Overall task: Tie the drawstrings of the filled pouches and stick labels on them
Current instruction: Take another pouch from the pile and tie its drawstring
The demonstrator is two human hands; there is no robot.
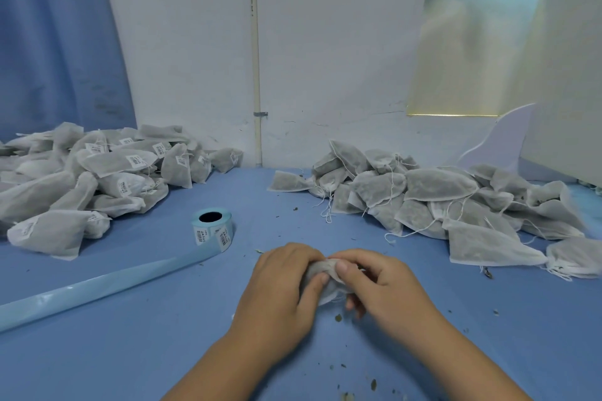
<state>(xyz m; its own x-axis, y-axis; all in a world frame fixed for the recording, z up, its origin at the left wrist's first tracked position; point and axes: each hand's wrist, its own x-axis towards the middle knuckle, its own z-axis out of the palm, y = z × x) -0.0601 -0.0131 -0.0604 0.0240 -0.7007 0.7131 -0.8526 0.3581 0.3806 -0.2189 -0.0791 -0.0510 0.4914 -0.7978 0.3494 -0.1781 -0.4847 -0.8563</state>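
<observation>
Pouch (325, 290) of soft grey mesh, bulging, gripped between curled left hand (280, 290) and curled right hand (381, 283).

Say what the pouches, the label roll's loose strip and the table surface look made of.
The pouches: thin matte white non-woven or filter-paper fabric, probably; the dark filling shows through and the edges crumple. The loose strip: glossy pale blue release liner, likely coated paper; it catches the light. The table surface: a smooth matte blue sheet, perhaps vinyl or laminate; the look leaves it open.
</observation>
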